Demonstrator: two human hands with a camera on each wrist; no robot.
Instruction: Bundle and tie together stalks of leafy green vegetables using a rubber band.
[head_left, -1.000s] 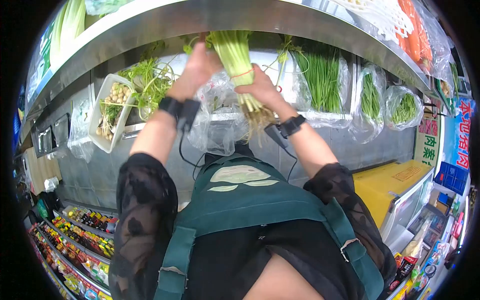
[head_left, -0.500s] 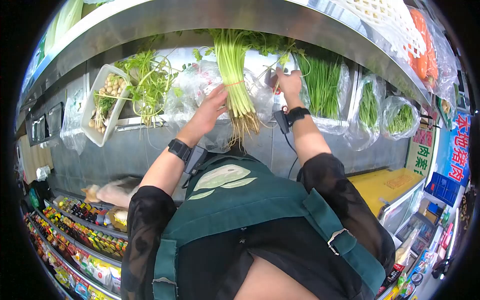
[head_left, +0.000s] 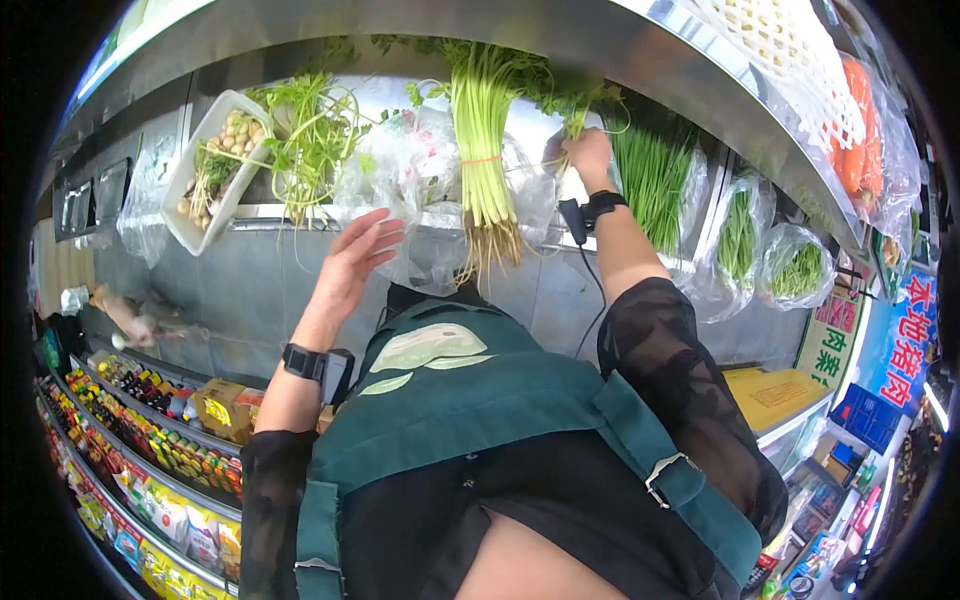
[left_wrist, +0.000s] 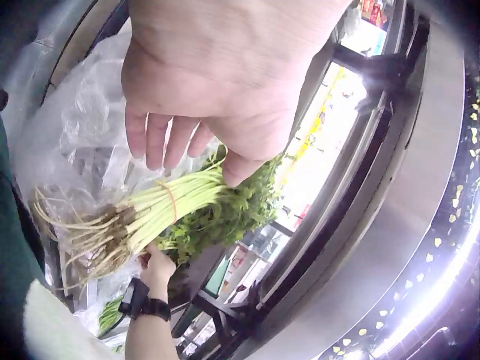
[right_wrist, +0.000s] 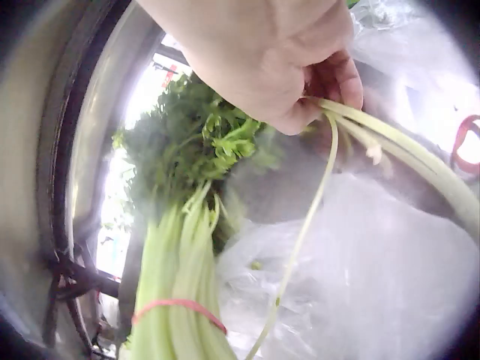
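A bunch of celery lies on the counter with its brown roots towards me, and a red band circles its stalks. To its right, my right hand pinches a few loose celery stems between thumb and fingers; their pale stalks trail from the grip in the right wrist view. My left hand hovers palm-in at the counter's near edge, left of the bunch, holding nothing. In the left wrist view its fingers hang above the banded stalks. Crumpled clear plastic lies left of the bunch.
Leafy stems and a white tub of small round vegetables stand at the left. Chives and bagged greens lie to the right. A metal shelf edge overhangs the back.
Both hands have left the celery bunch, which now lies on the counter. My left hand drew back towards me; the right moved right and took hold of loose stems.
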